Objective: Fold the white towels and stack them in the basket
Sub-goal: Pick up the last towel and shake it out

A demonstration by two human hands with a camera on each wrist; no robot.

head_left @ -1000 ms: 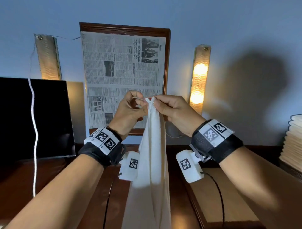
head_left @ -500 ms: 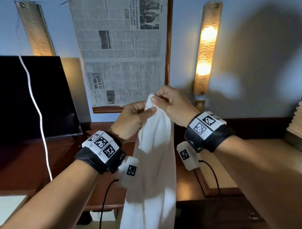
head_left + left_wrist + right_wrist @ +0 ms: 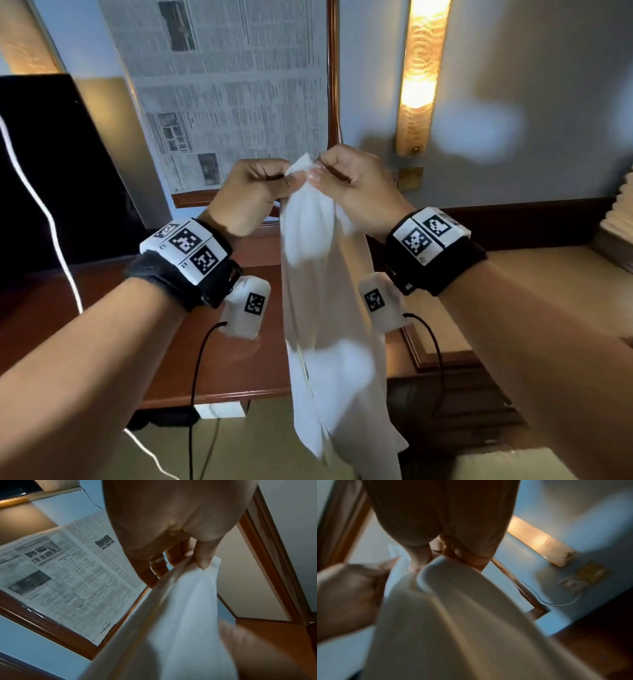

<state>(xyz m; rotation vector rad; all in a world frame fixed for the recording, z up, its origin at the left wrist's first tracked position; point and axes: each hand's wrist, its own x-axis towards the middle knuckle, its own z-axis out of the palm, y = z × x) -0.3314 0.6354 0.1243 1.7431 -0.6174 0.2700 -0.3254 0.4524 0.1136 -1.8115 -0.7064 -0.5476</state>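
A white towel (image 3: 325, 308) hangs in the air in front of me, folded lengthwise into a narrow strip. My left hand (image 3: 253, 195) and right hand (image 3: 349, 181) meet at its top edge and both pinch it between thumb and fingers. In the left wrist view the thumb presses the towel (image 3: 180, 608) against the curled fingers of my left hand (image 3: 192, 561). The right wrist view is blurred; it shows my right hand (image 3: 426, 559) gripping the bunched towel (image 3: 453, 622). No basket is in view.
A wooden desk (image 3: 212, 359) lies below the hands, with a dark screen (image 3: 51, 171) on its left and a white cable (image 3: 51, 222) hanging. A framed newspaper (image 3: 233, 96) and a lit wall lamp (image 3: 418, 75) are on the wall behind. A pleated lampshade (image 3: 620, 212) stands at right.
The hands have dropped lower against the wall as the head tilted down. Both hands keep pinching the towel's top, still close together; the towel's lower end swings.
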